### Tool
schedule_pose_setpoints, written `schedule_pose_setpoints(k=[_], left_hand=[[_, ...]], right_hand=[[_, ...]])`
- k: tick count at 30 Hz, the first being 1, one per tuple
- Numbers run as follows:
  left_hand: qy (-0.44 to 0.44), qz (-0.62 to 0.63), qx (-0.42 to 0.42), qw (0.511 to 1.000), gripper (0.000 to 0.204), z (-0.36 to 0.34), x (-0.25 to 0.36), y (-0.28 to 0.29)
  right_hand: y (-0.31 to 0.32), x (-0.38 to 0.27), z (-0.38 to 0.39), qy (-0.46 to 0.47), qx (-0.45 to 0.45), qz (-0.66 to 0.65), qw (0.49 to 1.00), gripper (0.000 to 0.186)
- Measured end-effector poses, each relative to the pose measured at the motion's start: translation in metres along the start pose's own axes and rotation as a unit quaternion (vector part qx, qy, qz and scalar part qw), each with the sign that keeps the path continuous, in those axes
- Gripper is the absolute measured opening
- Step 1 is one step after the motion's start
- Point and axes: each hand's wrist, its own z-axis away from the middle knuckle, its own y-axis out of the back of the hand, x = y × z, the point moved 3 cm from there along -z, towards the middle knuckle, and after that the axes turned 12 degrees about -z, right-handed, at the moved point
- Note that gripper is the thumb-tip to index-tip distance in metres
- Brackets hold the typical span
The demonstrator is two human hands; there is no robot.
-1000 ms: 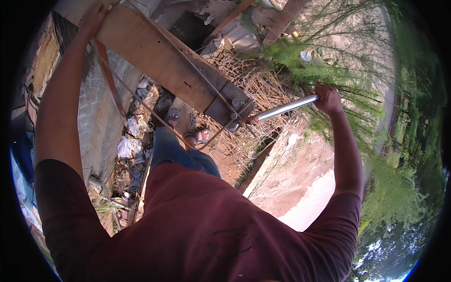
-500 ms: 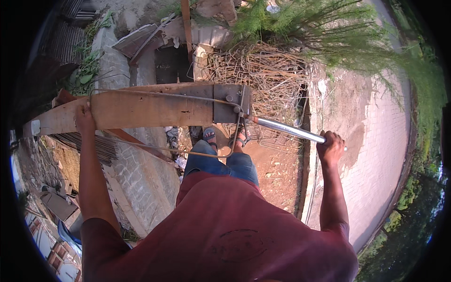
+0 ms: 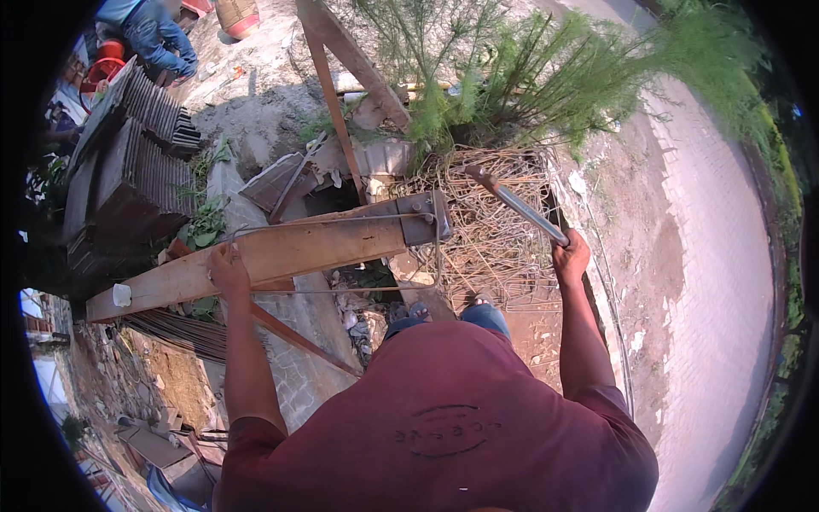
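A long wooden beam [image 3: 328,249] slants across in front of me, with a dark metal plate [image 3: 415,229] and upright pegs at its right end. A thin bent steel rod [image 3: 341,222] lies along the beam and turns down past the pegs. My left hand [image 3: 228,271] is closed at the rod's left part, over the beam; its fingertips are partly hidden. My right hand [image 3: 572,256] grips the silver handle of a bending bar [image 3: 529,213], whose rusty head is raised to the right of the plate, apart from the rod.
Several bent steel rods [image 3: 503,243] lie piled beyond my feet. Feathery green branches [image 3: 529,94] overhang them. Stacked ridged sheets [image 3: 136,171] stand at left, with a person in blue jeans [image 3: 158,38] behind. Straight rods [image 3: 183,333] lie under the beam; paving [image 3: 725,282] runs along the right.
The bending bar's head has come off the pegs and swung up and away, in my right hand. The view has shifted, showing more of the far left.
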Motion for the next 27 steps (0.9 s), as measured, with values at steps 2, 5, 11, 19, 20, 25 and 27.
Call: schedule_pose_setpoints(k=[2, 5, 11, 19, 20, 25, 27], left_hand=[[-0.121, 0.105, -0.112, 0.981, 0.036, 0.053, 0.063, 0.019], [-0.369, 0.051, -0.251, 0.894, 0.038, 0.135, 0.144, 0.038], [-0.352, 0.037, -0.195, 0.915, 0.021, 0.141, 0.169, 0.066], [-0.071, 0.113, -0.108, 0.985, 0.02, 0.126, 0.216, 0.142], [-0.018, 0.094, -0.146, 0.985, 0.022, 0.138, 0.205, 0.125], [0.134, 0.101, -0.25, 0.953, 0.029, 0.2, 0.177, 0.052], [0.164, 0.117, -0.266, 0.943, 0.03, 0.218, 0.183, 0.045]], right_hand=[[-0.016, -0.007, -0.015, -0.042, 0.021, -0.122, 0.991, 0.033], [-0.044, -0.044, -0.022, -0.101, -0.013, -0.31, 0.945, 0.039], [-0.046, -0.059, -0.027, -0.084, -0.122, -0.394, 0.907, 0.044], [-0.035, 0.09, 0.023, -0.119, -0.176, -0.348, 0.913, 0.037], [-0.023, 0.09, 0.031, -0.175, -0.22, -0.392, 0.876, 0.037], [-0.024, 0.152, 0.045, -0.158, -0.25, -0.346, 0.89, 0.033], [-0.027, 0.167, 0.04, -0.143, -0.26, -0.329, 0.896, 0.034]])
